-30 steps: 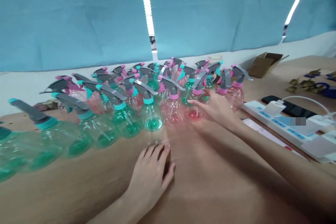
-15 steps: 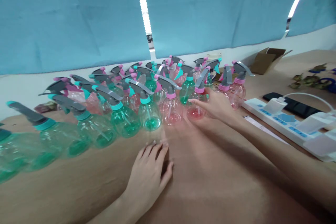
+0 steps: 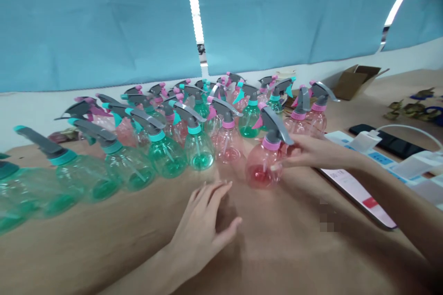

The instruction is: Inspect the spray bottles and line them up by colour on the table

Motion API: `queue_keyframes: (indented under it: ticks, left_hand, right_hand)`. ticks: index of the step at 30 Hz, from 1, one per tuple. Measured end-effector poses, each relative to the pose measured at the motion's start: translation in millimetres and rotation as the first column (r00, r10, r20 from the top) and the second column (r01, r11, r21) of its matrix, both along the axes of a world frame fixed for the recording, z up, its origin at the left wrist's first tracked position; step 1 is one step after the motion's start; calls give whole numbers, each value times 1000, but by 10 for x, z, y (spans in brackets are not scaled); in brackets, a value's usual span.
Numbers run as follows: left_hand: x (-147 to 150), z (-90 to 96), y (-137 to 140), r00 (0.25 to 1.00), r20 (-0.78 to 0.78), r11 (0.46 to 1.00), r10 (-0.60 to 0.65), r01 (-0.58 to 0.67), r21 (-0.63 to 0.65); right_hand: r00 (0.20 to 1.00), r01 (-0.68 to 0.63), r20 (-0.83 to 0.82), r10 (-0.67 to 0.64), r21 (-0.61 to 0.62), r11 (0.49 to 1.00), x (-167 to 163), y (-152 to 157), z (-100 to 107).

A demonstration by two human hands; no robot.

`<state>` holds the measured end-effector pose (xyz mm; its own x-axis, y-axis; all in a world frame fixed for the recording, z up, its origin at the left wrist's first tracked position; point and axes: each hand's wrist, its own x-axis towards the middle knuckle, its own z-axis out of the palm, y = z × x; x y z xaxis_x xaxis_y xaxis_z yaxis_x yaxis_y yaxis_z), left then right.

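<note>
1. Your right hand (image 3: pixel 313 152) grips the pink spray bottle (image 3: pixel 263 168) from its right side, thumb on the near face of the body, fingers reaching behind.
2. Your left hand (image 3: pixel 202 216) is empty and open, palm down, thumb spread, low over the bench (image 3: pixel 287 249); you can't tell whether it touches the wood.
3. The relation that counts: the bottle lies ahead and to the right of your left hand, apart from it, while your right hand is the nearer, already in contact.
4. The bottle's place is right of the middle, on the near-edge side of the clear pink bottle (image 3: pixel 228 145) and left of the lit phone (image 3: pixel 360 193). Whether its base meets the bench is unclear.
5. Its long axis stands near upright, the top leaning slightly right; its nozzle points left and toward the far edge, its grey lever sloping down toward your right hand.
</note>
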<state>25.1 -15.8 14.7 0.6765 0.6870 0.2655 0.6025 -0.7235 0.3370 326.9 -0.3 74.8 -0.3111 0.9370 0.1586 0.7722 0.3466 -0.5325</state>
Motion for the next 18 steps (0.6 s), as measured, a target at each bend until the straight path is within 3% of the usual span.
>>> queue_keyframes:
  ticks: [5, 9, 12, 18]
  left_hand:
    - [160, -25, 35, 988, 154, 965, 30, 11, -261]
    - [289, -37, 43, 977, 188, 962, -100, 143, -233]
    - [355, -25, 42, 977, 176, 956, -117, 159, -247]
    - [424, -30, 69, 922, 366, 862, -124, 283, -420]
  right_hand:
    - [961, -273, -86, 264, -117, 955, -205, -158, 155]
    - [914, -398, -161, 372, -175, 901, -352, -259, 233]
    - [906, -400, -205, 371, -124, 908, -427, -322, 238]
    - [883, -283, -410, 230, -72, 957, -548, -378, 145]
